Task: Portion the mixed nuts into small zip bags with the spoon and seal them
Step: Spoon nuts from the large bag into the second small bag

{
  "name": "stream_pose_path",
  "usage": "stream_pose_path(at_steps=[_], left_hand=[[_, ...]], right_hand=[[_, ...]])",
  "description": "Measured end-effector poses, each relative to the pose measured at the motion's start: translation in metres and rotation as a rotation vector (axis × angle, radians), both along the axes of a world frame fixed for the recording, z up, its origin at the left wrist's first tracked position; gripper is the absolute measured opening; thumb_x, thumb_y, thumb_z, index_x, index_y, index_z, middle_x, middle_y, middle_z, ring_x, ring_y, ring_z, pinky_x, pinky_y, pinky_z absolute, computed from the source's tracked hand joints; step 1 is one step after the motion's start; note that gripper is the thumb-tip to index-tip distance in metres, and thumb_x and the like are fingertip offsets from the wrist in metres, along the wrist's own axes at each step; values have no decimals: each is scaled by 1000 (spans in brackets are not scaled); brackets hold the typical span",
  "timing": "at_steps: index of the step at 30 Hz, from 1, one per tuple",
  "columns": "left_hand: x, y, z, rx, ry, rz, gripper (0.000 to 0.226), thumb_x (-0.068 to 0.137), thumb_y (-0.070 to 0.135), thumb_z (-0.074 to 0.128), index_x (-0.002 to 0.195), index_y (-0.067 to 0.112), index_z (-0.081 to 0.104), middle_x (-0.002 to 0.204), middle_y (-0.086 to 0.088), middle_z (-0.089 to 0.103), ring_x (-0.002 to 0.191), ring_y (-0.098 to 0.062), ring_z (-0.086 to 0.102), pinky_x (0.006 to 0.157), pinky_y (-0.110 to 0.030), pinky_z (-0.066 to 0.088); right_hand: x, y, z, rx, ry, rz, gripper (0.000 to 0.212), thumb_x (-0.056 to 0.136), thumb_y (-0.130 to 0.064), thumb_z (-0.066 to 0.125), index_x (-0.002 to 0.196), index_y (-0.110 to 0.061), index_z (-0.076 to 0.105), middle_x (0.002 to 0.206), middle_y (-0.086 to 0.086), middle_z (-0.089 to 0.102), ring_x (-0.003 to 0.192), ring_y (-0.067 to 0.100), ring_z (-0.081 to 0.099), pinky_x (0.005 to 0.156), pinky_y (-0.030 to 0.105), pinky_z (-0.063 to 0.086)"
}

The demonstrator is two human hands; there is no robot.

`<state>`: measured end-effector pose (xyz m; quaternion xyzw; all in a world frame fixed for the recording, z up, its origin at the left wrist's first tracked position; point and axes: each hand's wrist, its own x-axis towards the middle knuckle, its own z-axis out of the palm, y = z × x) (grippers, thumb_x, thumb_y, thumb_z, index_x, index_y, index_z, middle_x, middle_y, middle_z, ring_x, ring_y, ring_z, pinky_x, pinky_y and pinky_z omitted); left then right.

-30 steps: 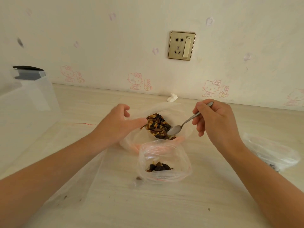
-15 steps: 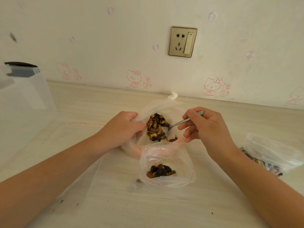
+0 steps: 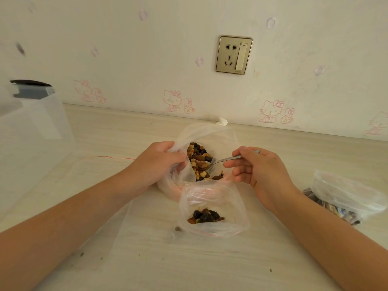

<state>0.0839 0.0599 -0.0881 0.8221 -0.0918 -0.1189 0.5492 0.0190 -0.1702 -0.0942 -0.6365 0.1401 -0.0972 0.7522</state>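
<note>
1. A clear box (image 3: 35, 127) stands at the left end of the table (image 3: 105, 139).
2. The left hand (image 3: 155, 164) grips the big bag (image 3: 210, 133) by its left rim, fingers curled round the plastic.
3. The nuts (image 3: 197, 158) lie heaped inside that bag.
4. Touching its near side sits the small bag (image 3: 216, 194), mouth open, with a few nuts at the bottom.
5. The spoon (image 3: 228, 159) has its bowl in the heap.
6. The right hand (image 3: 258, 171) pinches the spoon's handle.
7. A third bag (image 3: 346, 194) with dark contents lies far right.
</note>
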Motion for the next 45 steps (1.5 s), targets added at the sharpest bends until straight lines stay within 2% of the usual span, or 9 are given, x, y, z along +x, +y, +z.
stream_pose_path(at_steps=[8,13,17,22,25,28,37,41,45], left_hand=[[-1,3,6,48,-28,-22,27,81,28,73,98,7,76,95,-13,78,97,-32,75,93,-46,56],[-4,9,8,132,-100,-29,23,83,48,70,93,27,68,81,23,72,73,6,68,70,-25,46],[-18,19,12,149,-385,117,35,88,49,67,119,35,58,107,17,63,91,12,58,74,-19,41],[-65,29,22,103,-689,58,6,89,39,65,85,35,63,79,19,63,70,2,55,64,-8,41],[-89,33,16,191,-580,-107,45,88,63,56,62,26,53,49,16,45,44,-4,38,48,-15,37],[-92,31,12,459,-361,-207,69,78,86,46,57,20,46,47,9,34,43,-8,29,46,-23,30],[-87,24,11,364,-87,-231,49,99,34,59,51,25,62,49,6,60,51,-11,48,50,-21,36],[-87,24,14,348,-56,-245,44,88,51,57,53,24,62,44,7,52,56,-16,50,53,-25,35],[-87,26,14,367,-74,-257,43,79,55,51,55,21,61,46,5,49,54,-17,45,55,-29,33]], right_hand=[[2,-2,-3,90,20,20,23,108,-17,53,98,-1,67,83,20,77,51,13,64,45,21,52],[0,-3,0,124,4,8,24,108,-17,52,97,-1,67,80,19,77,49,13,62,45,22,52],[-3,-2,6,146,-1,-12,24,107,-16,52,94,-2,66,74,18,75,46,14,60,42,23,50],[-6,-3,12,177,-19,-28,25,104,-14,52,86,-2,65,64,16,70,42,15,54,38,23,45],[-8,-2,13,188,-29,-6,28,103,-14,52,81,-3,64,59,15,66,40,16,51,36,24,42],[-9,-1,15,183,-37,10,30,102,-14,51,77,-4,63,56,14,62,37,16,47,35,22,38],[-25,7,25,-43,-301,159,45,104,-15,50,62,-12,66,52,16,57,34,21,40,34,23,32],[-39,17,28,-253,-533,290,35,98,-15,51,68,-9,67,55,17,58,39,36,43,37,26,34],[-42,18,29,-281,-576,266,34,98,-13,52,68,-6,66,56,17,57,40,31,46,39,24,35]])
